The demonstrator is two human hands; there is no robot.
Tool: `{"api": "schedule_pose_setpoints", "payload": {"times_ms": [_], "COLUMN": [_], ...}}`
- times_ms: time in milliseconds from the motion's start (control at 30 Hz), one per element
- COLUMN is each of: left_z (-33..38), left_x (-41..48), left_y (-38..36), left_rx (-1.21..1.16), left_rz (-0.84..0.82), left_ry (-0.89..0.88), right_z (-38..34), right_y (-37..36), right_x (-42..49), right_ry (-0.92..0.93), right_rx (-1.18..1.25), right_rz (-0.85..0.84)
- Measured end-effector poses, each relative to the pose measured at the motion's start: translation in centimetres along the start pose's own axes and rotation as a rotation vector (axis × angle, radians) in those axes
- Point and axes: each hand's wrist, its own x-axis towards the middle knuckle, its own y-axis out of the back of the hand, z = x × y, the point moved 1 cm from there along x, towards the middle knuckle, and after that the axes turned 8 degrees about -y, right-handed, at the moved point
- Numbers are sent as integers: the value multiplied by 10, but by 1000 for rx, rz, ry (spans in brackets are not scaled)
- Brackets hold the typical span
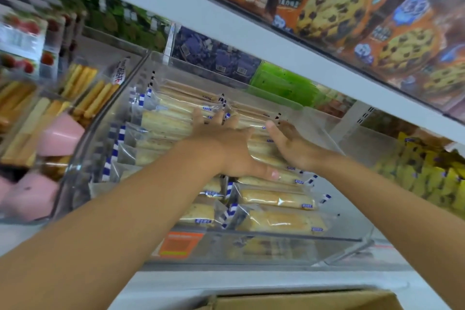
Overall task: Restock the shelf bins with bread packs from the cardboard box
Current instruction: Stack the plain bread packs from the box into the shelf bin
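Shop shelves fill the view, with cookie boxes [332, 10] on the upper shelf [226, 22] and a clear bin [251, 246] on the shelf below it. Many bread packs [276, 199] lie in the bin in two rows, side by side. Each pack is long and lies flat, its long side going from left to right, with blue and white stripes at the ends. Both bare arms reach forward into the bin, well stretched out. Left hand [226, 143] lies palm down on top of the packs, about where the two rows meet. Its fingers [227, 121] are straight and spread toward the back of the bin, and its thumb sticks out to the right over a pack. Right hand [292, 146] stands on its edge just beside the left hand, palm facing left, over the right row. Its fingers [274, 131] are straight too and hold nothing. Neither hand is curled round a pack. Pink packs [60, 133] sit in the next bin to the left, and yellow packs [427, 173] sit to the right. Down at the bottom edge shows the top of the cardboard box [302, 301].
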Motion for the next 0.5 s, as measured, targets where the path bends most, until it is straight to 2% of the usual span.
{"api": "schedule_pose_setpoints", "payload": {"times_ms": [133, 233, 500], "left_z": [-1, -3, -3], "left_x": [2, 2, 3], "left_y": [-1, -2, -1], "left_rx": [8, 19, 14], "left_rz": [-7, -5, 16], "left_ry": [-1, 5, 24], "right_z": [-10, 4, 12], "right_y": [9, 3, -2], "right_x": [13, 8, 9], "right_ry": [-70, 15, 74], "right_rx": [-40, -79, -36], "right_rz": [-89, 44, 25]}}
